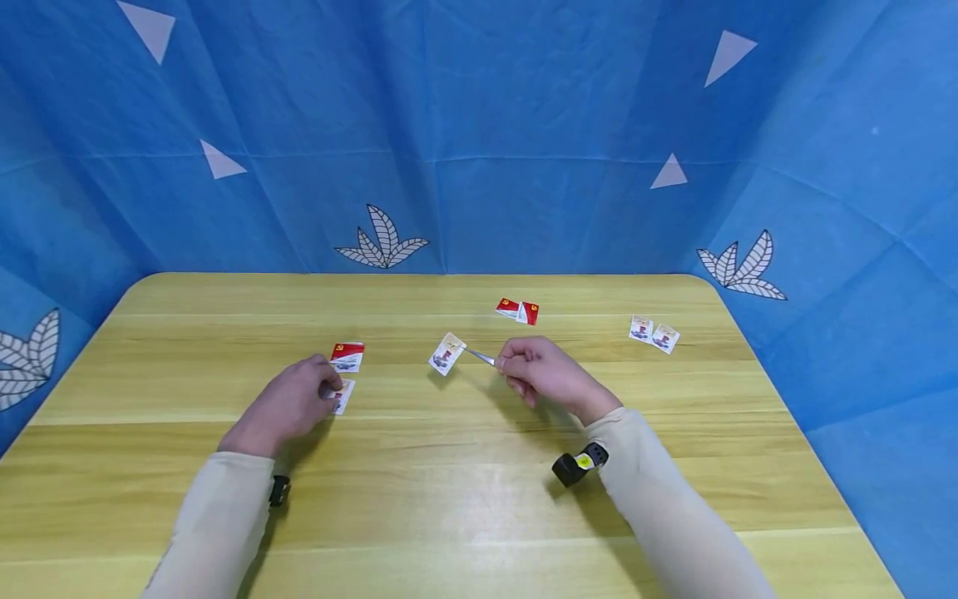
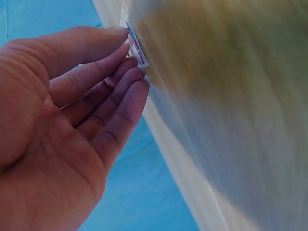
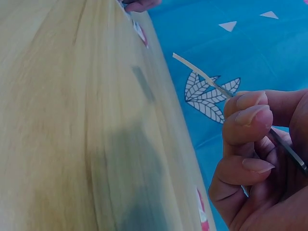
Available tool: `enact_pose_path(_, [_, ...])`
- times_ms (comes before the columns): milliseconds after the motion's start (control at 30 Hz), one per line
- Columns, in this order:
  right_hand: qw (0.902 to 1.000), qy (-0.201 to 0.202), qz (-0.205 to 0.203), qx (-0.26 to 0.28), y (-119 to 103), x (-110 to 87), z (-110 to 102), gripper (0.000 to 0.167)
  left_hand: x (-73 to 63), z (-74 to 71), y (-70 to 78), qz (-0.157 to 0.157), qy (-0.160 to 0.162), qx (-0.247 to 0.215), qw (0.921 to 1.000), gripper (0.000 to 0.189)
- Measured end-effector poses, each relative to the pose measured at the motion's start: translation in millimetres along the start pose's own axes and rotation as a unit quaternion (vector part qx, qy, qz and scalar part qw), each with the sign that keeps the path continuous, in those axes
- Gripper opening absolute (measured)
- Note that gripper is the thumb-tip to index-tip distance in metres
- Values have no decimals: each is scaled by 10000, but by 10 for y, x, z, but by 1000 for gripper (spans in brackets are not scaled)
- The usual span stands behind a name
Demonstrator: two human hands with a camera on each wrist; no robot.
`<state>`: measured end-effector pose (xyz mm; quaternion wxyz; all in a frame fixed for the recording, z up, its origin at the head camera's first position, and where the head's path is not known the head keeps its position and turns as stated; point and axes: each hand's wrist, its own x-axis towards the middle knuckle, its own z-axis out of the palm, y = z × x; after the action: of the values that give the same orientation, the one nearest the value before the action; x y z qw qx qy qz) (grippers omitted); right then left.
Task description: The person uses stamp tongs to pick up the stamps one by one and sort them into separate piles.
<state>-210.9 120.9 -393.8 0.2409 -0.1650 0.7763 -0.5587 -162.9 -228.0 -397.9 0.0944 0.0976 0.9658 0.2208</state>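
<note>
Seen from the head camera, with the tabletop [image 1: 456, 482] as a clock face, a small rectangular card [image 1: 446, 354] hangs in the air near 12 o'clock, its shadow just below. It is white-bordered and pale, with a little printed picture in red, golden brown and bluish violet; the lettering is too small to read. It tilts, its top leaning toward 1 o'clock; the right wrist view shows it nearly edge-on, a thin cream strip. Slim silver tweezers [image 1: 481, 358] grip its right-hand corner. The right hand [image 1: 550, 378], at 2 o'clock, pinches these tweezers between thumb and fingers. The left hand [image 1: 288, 408], at 9 o'clock, has its fingertips gathered at a similar pale card [image 1: 343, 397]; whether it pinches or merely touches, I cannot tell. Just beyond, at 10 o'clock, lies a red-topped card [image 1: 348, 350] with a yellow emblem. Two red-and-white cards [image 1: 529, 313] overlap or touch at 1 o'clock, and two pale cards [image 1: 664, 338] lie side by side at 2 o'clock, farther out than the hand.
</note>
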Motion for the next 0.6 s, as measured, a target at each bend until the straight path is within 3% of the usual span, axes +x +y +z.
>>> enact_pose_path(600, [9996, 195, 71, -178, 152, -70, -165, 23, 9, 3, 25, 9, -19, 44, 10000, 16])
